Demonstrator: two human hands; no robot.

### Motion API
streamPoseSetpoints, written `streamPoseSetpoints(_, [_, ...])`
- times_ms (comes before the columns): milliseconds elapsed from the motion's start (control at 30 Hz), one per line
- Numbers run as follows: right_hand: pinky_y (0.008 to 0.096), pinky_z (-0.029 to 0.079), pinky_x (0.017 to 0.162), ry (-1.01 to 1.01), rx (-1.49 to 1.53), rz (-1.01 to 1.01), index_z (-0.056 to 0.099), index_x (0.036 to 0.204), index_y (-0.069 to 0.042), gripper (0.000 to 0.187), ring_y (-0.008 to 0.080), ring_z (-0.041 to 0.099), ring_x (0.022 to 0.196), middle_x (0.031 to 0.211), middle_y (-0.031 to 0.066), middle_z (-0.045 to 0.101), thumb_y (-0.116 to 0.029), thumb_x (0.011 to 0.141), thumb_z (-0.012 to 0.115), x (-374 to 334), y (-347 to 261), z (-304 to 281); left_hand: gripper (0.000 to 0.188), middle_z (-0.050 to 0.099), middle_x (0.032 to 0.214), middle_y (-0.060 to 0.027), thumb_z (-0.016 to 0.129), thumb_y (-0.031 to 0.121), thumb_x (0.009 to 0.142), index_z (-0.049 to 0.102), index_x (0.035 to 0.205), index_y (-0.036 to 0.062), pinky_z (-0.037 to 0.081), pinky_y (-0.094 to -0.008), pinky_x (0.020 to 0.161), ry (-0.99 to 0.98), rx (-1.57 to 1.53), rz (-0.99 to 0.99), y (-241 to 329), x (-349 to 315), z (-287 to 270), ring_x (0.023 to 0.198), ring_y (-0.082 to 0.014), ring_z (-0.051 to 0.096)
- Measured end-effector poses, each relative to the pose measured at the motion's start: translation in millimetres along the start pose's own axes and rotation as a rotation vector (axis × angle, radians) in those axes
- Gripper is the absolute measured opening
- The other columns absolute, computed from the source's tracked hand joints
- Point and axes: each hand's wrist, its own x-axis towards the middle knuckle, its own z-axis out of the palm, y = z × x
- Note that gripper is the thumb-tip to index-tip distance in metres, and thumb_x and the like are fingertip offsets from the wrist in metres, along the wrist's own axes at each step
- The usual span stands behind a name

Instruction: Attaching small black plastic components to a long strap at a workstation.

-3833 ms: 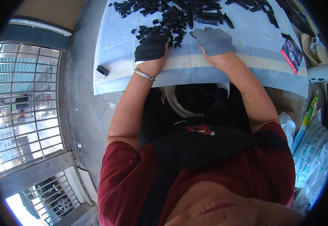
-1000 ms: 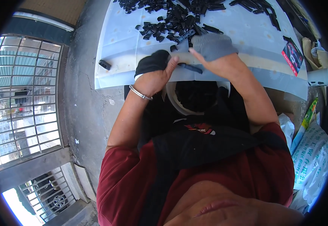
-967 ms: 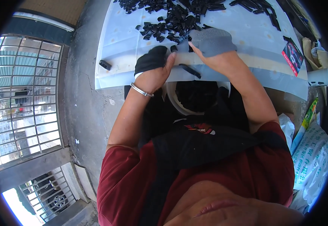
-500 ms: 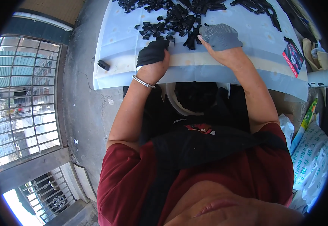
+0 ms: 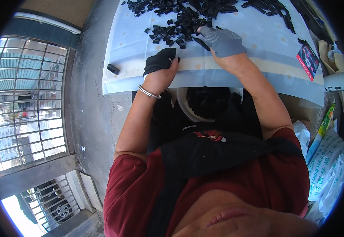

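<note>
My left hand (image 5: 161, 66), in a black fingerless glove, is held over the near part of the table with its fingers curled in. Its thumb lies against them, and whatever is inside is hidden. My right hand (image 5: 225, 44), in a grey dotted glove, reaches palm down to the near edge of a pile of small black plastic pieces (image 5: 191, 17). One fingertip points left into the pile; the other fingers are mostly hidden. A longer black piece (image 5: 201, 43) lies along the thumb side of this hand, and I cannot tell if it is gripped.
A patterned pale cloth (image 5: 128, 35) covers the table. Long black strips (image 5: 272, 10) lie far right, a red and black card (image 5: 308, 61) at the right edge. A small black object (image 5: 112, 69) rests near left. A white bucket (image 5: 183, 103) holding dark contents stands below the table edge.
My right hand has moved a little left and farther over the pile, its thumb now out of sight. The left hand has drawn slightly back from the pile's near pieces.
</note>
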Motion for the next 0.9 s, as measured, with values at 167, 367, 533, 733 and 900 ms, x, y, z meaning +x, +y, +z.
streamPoseSetpoints(167, [0.0336, 0.044, 0.074, 0.089, 0.493, -0.050, 0.049, 0.113, -0.007, 0.031, 0.0256, 0.055, 0.083, 0.090, 0.0136, 0.055, -0.013, 0.082, 0.051, -23.9, -0.8, -2.7, 0.036, 0.062, 0.068, -0.0070, 0.066, 0.016, 0.074, 0.054, 0.105, 0.0025, 0.046, -0.0256, 0.051, -0.167, -0.359, -0.204, 20.1, -5.0, -12.4, 0.055, -0.0121, 0.057])
streamPoseSetpoints(367, [0.0312, 0.042, 0.075, -0.321, 0.874, -0.073, 0.051, 0.106, -0.004, 0.028, 0.0216, 0.052, 0.081, 0.090, 0.0104, 0.053, -0.023, 0.086, 0.051, -32.5, -15.0, -8.4, 0.051, 0.063, 0.087, -0.0152, 0.070, 0.014, 0.069, 0.048, 0.112, -0.0019, 0.049, -0.0262, 0.066, -0.243, -0.473, -0.019, 17.2, -10.9, -13.8, 0.074, -0.0164, 0.061])
streamPoseSetpoints(533, [0.0328, 0.043, 0.073, -0.399, 0.697, 0.041, 0.051, 0.106, -0.004, 0.032, 0.0242, 0.053, 0.080, 0.090, 0.0127, 0.055, -0.025, 0.083, 0.056, -31.0, -20.5, -16.7, 0.051, 0.062, 0.079, -0.0100, 0.070, 0.009, 0.069, 0.048, 0.114, -0.0009, 0.046, -0.0232, 0.060, -0.241, -0.542, -0.043, 20.7, -12.2, -14.5, 0.066, -0.0104, 0.056])
streamPoseSetpoints(733, [0.0341, 0.043, 0.070, -0.191, 0.713, -0.086, 0.053, 0.104, -0.004, 0.033, 0.0257, 0.054, 0.079, 0.086, 0.0137, 0.056, -0.024, 0.079, 0.060, -33.8, -24.8, -17.9, 0.045, 0.061, 0.076, -0.0040, 0.067, 0.006, 0.073, 0.048, 0.114, -0.0003, 0.044, -0.0200, 0.052, -0.249, -0.630, 0.020, 28.9, -8.9, -18.6, 0.061, -0.0052, 0.052])
streamPoseSetpoints(900, [0.0333, 0.044, 0.069, -0.099, 0.735, -0.018, 0.054, 0.103, -0.002, 0.033, 0.0271, 0.055, 0.076, 0.086, 0.0138, 0.057, -0.021, 0.077, 0.063, -32.1, -33.1, -10.1, 0.030, 0.058, 0.084, -0.0028, 0.045, 0.027, 0.090, 0.054, 0.104, 0.0022, 0.046, -0.0239, 0.063, -0.411, -1.190, -0.414, 31.1, -21.7, -8.4, 0.074, -0.0095, 0.054])
